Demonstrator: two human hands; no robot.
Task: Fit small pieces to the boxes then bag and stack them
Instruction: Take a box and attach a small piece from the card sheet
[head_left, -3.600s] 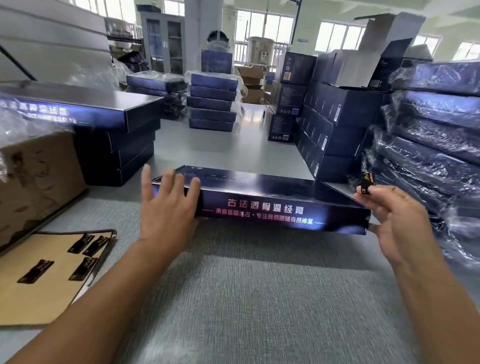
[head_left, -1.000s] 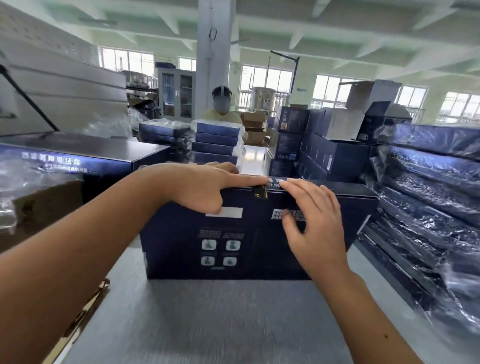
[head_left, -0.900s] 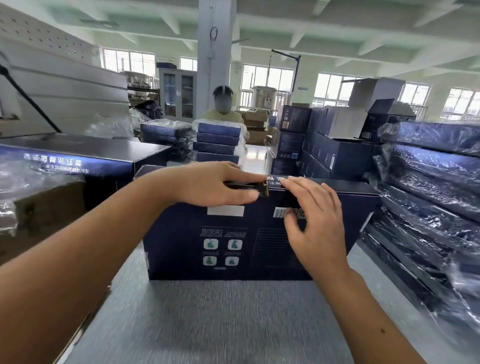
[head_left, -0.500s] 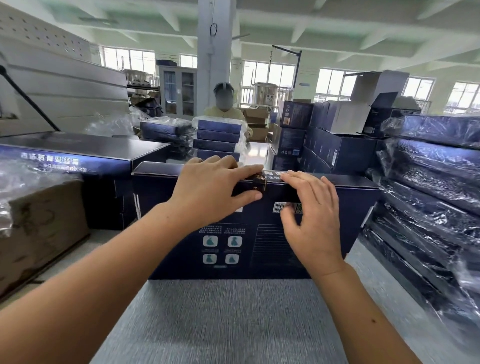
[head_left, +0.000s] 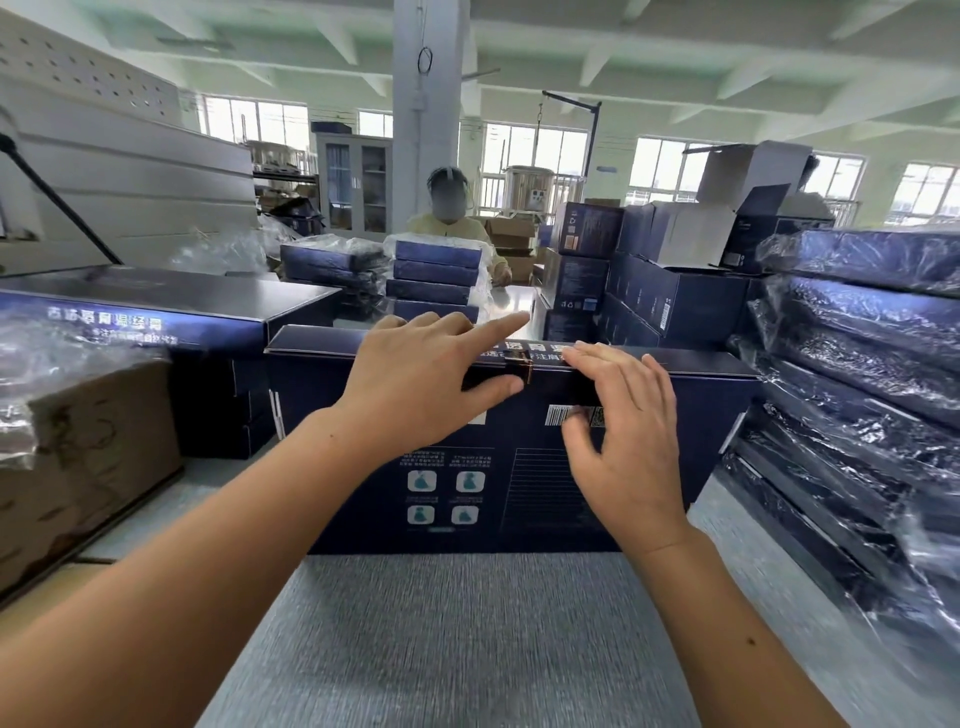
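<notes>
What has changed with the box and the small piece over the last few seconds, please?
The box was tipped from flat up onto its long edge. The right hand let go of the small piece, now on the top edge, where the left hand presses. The bagged stacks stayed put.

The left hand (head_left: 415, 395) and right hand (head_left: 628, 447) extend from bare forearms (head_left: 208, 571) (a small mole (head_left: 750, 642) dots the right one).
</notes>
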